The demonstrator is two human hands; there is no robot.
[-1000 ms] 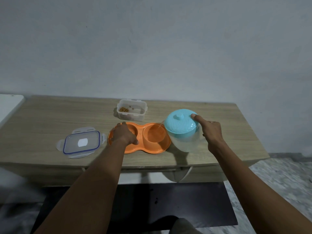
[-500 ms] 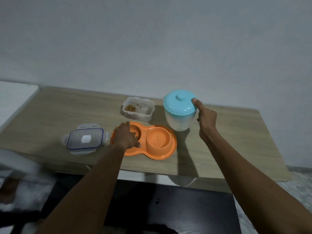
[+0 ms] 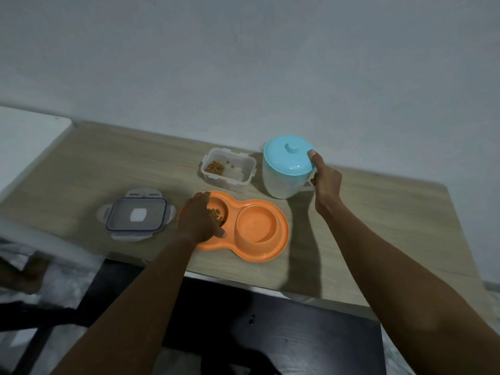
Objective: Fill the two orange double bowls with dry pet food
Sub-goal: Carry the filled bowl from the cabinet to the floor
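Observation:
An orange double bowl lies near the table's front edge. Brown dry pet food sits in its left well; the right well holds nothing. My left hand rests on the bowl's left rim, fingers curled over it. A clear food box with a little kibble in its left corner stands behind the bowl. My right hand grips the handle of a white jug with a turquoise lid, thumb on the lid's edge. The jug stands on the table.
The box's clear lid with a blue seal lies left of the bowl. The wooden table stands against a grey wall. A white surface adjoins it at the left. Dark floor lies below the front edge.
My right hand has carried the jug from beside the bowl's right well back to the right of the food box. My left hand stays on the bowl. The camera tilted down.

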